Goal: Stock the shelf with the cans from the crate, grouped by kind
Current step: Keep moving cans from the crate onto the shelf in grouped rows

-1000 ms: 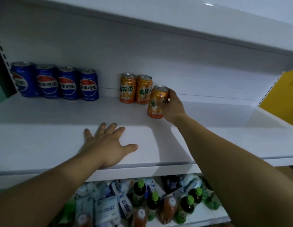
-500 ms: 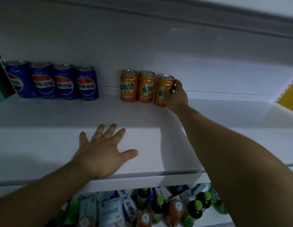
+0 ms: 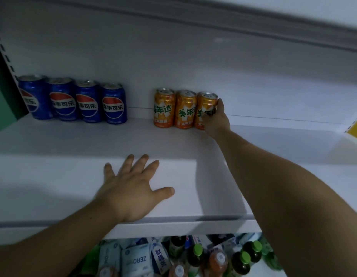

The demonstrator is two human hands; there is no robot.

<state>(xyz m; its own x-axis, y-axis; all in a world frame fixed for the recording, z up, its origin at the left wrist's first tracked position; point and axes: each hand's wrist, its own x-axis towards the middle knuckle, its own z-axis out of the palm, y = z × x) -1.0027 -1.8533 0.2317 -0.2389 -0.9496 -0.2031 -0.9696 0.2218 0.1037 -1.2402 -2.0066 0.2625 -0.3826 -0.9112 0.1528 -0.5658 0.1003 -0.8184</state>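
4 blue cans (image 3: 87,101), 3 orange cans (image 3: 185,109), rt hand (image 3: 215,120) gripping last.

You have four blue metal cola cans (image 3: 86,101) and three orange metal drink cans (image 3: 185,109) on the white shelf (image 3: 73,176); the green-capped bottles (image 3: 196,258) below are too jumbled to count.

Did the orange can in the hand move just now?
Yes. The held orange can went back, deeper onto the shelf, into line beside the two standing orange cans; the right hand grips it.
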